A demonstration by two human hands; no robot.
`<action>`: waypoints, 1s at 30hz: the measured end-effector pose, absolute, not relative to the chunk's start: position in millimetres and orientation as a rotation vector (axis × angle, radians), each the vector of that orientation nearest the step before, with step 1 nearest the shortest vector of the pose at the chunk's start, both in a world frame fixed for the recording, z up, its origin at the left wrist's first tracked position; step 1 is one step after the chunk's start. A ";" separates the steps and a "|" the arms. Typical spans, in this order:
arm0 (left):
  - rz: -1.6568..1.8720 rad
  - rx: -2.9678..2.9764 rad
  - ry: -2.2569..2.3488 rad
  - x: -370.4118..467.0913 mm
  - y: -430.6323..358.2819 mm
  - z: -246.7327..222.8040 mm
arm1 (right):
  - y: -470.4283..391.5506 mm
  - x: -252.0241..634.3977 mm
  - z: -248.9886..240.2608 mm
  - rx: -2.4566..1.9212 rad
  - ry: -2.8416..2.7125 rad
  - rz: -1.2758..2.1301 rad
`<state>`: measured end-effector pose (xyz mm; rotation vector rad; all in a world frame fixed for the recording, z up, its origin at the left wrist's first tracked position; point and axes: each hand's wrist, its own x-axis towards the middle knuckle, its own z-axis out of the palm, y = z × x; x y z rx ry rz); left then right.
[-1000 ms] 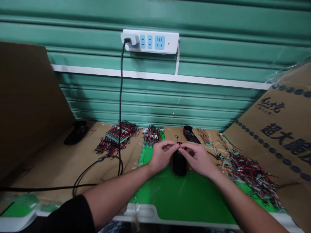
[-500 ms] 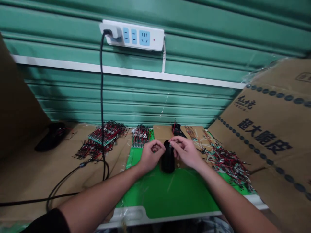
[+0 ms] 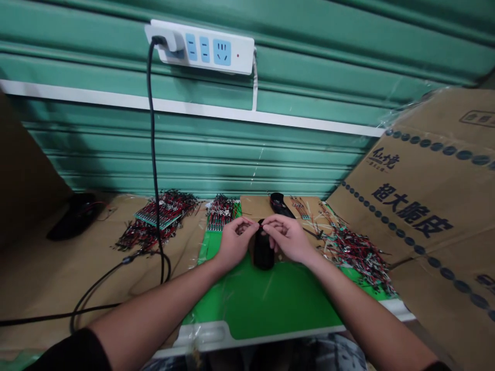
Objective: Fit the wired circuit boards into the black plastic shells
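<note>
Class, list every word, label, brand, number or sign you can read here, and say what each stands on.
"仙境": on the cardboard at the right.
"超大脆皮": on the same cardboard, lower and larger.
Small line under "仙境": too small to read.
Boxed print, top right: cut off and blurred.
Dark print, lower right edge: cut off, unreadable.
Power strip: no readable words.
Central black casing: nothing legible.
</note>
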<state>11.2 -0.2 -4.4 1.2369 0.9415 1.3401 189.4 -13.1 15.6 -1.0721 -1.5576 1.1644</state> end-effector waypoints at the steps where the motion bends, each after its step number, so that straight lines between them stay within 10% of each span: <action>1: 1.313 1.217 0.921 11.1 -0.8 -3.5 | -12.0 189.6 15.2 -1.057 -1.511 1.199; 30: 0.952 2.074 1.139 8.5 -7.5 -21.3 | 2.1 213.0 20.6 -0.866 -1.136 1.361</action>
